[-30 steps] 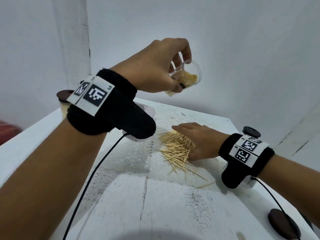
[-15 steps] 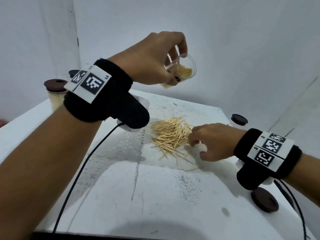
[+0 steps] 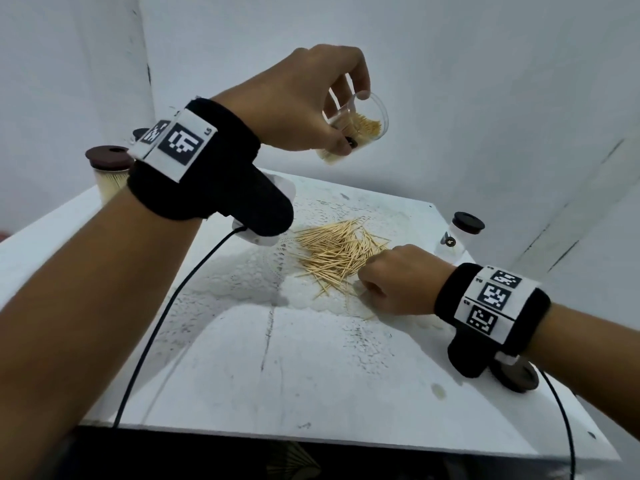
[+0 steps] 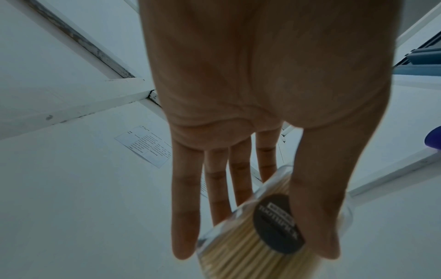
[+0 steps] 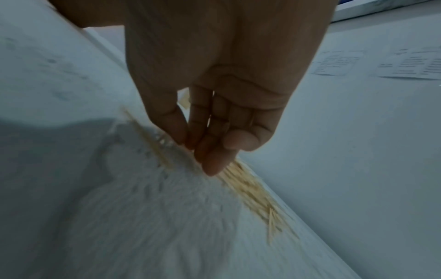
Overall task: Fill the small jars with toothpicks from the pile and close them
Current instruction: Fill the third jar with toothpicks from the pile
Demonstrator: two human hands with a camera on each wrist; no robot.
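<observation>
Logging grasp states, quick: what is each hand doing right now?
Left hand: holds the open jar of toothpicks, raised.
Right hand: fingers curled at the pile; whether it pinches any cannot be told.

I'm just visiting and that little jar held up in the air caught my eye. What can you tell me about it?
The jar is small, clear and looks like plastic, with a dark round label on its side. It has no lid on and is partly filled with toothpicks. The left hand holds it above the table, tilted, its open mouth turned up and to the right. Only that hand touches it.
</observation>
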